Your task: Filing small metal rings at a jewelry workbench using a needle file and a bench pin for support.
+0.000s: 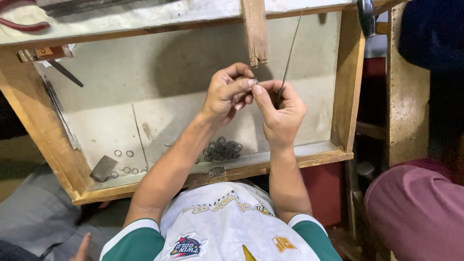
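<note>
Nearest you, the wooden front rim [270, 166] of the drawer-like tray runs across just above your shirt, a small metal hinge [216, 170] at its middle. Just behind it lies a dark pile of rings [222, 150], between your forearms, and a few loose rings [126, 162] sit to the left beside a grey metal block [103, 168].

Above the pile your hands meet in mid-air. Your left hand [226, 94] has thumb and forefinger pinched shut on a tiny piece [255, 82] — too small to make out, mostly hidden by the fingertips. Your right hand [281, 112] is curled closed around the lower end of a thin metal rod [289, 55], its thumb pressed against the left fingertips; the rod slants up and away past the far edge.

The pale tray floor [159, 72] lies open to the left of your hands; the right wall [349, 82] stands near your right hand. Further off, a wooden peg [255, 31] juts from the worktop [125, 18] straight over your fingers. A hammer head [366, 17] is cut off at the top right.
</note>
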